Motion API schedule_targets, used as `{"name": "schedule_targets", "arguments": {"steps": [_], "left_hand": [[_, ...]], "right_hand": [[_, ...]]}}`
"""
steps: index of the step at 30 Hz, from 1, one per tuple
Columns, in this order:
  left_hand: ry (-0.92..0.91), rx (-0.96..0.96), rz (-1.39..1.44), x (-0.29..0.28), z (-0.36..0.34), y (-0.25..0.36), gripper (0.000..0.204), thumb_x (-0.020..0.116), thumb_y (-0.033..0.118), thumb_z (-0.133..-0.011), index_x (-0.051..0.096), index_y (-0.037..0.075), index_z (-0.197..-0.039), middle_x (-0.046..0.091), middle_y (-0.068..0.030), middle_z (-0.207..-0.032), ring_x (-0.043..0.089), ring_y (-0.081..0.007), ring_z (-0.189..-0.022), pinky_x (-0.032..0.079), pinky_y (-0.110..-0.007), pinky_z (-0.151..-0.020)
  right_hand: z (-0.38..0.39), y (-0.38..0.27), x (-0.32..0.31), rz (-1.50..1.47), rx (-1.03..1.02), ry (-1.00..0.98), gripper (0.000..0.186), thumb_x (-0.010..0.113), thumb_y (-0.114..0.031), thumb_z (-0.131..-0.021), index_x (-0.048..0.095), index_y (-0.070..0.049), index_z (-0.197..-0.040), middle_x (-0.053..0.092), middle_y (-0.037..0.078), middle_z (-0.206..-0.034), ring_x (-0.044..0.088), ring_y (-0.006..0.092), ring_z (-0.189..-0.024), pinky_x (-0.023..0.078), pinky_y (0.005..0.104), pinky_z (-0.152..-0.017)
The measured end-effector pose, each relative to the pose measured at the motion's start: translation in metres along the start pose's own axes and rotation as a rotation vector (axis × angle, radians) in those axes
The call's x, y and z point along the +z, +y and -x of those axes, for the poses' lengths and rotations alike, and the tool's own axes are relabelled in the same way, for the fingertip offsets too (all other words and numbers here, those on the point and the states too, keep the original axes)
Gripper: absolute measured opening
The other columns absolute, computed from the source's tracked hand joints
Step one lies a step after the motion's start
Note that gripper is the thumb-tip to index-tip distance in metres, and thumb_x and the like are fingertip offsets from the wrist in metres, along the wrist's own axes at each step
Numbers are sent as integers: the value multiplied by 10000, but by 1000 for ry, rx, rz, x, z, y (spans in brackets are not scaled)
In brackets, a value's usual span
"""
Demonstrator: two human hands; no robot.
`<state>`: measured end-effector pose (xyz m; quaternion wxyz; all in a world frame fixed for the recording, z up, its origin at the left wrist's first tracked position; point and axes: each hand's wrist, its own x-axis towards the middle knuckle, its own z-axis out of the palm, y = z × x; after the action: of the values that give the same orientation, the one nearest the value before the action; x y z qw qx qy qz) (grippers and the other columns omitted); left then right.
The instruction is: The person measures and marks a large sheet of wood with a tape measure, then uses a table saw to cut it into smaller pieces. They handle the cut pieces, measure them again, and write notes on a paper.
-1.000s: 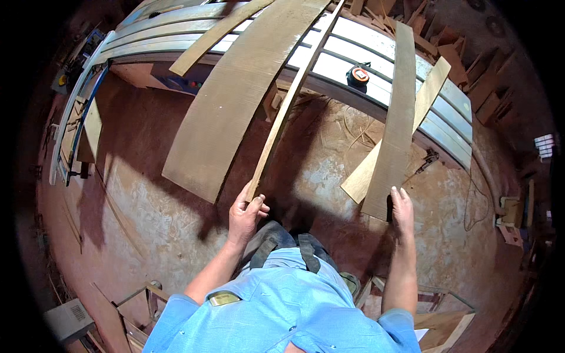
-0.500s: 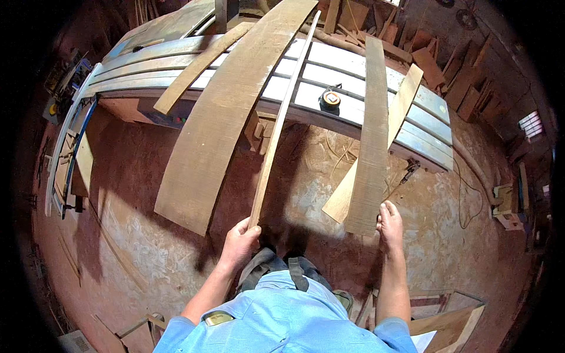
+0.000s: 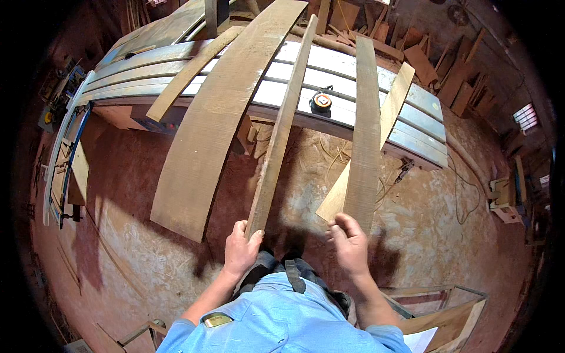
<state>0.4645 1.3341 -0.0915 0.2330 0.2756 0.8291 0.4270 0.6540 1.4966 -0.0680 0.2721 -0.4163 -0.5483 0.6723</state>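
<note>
My left hand [image 3: 241, 250] is closed on the near end of a long, narrow wooden board [image 3: 281, 123], thumb on its right side. The board's far end reaches over a pale slatted bench [image 3: 294, 73]. My right hand [image 3: 351, 244], its fingers curled and seemingly holding nothing, is at the near end of a dark plank [image 3: 363, 129]. That plank crosses a lighter plank [image 3: 397, 100]. Left of the narrow board lies a wide brown plank [image 3: 203, 129], its near end jutting past the bench. Between the boards, a round orange-and-black tape measure [image 3: 321, 103] rests on the bench.
A short wooden strip [image 3: 191, 73] lies on the bench at the left. Wood offcuts [image 3: 421, 62] lean behind the bench. A cable [image 3: 468, 197] trails on the floor at right. Behind my right arm stands a wooden frame [image 3: 447, 320].
My right hand has moved left from the dark plank's right edge to its near end. The narrow board in my left hand has turned, showing a broader face.
</note>
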Motion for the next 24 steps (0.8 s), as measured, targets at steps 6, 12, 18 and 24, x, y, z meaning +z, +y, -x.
{"name": "schedule_targets", "arguments": {"steps": [6, 12, 18, 24], "left_hand": [[34, 168, -188, 2, 5, 2, 299, 616, 107, -847, 496, 2, -1099, 638, -210, -827, 650, -371, -774, 516, -422, -652], [41, 287, -211, -1, 5, 4, 349, 614, 65, -833, 492, -2, -1153, 619, -222, -962, 636, -378, -866, 515, -421, -720], [14, 299, -217, -1, 5, 4, 398, 609, 46, -825, 500, -22, -1201, 620, -226, -1031, 629, -371, -930, 517, -406, -782], [-30, 322, -223, -3, 6, 3, 472, 608, 20, -794, 486, -26, -1248, 595, -227, -1092, 612, -371, -971, 515, -406, -804]], "right_hand": [[-6, 32, 52, 147, 13, -244, 336, 602, -159, -915, 542, 13, -1197, 621, 59, -985, 602, 112, -805, 493, 237, -679], [-17, 40, 75, 190, 52, -356, 392, 605, -213, -915, 532, 43, -1202, 629, 79, -995, 603, 121, -819, 504, 259, -682], [-24, 39, 95, 211, 139, -416, 459, 591, -243, -915, 498, 63, -1245, 635, 139, -1037, 616, 150, -851, 507, 278, -723], [-26, 41, 107, 162, 108, -368, 473, 587, -270, -912, 511, 93, -1207, 650, 153, -964, 617, 149, -779, 507, 285, -692]]}}
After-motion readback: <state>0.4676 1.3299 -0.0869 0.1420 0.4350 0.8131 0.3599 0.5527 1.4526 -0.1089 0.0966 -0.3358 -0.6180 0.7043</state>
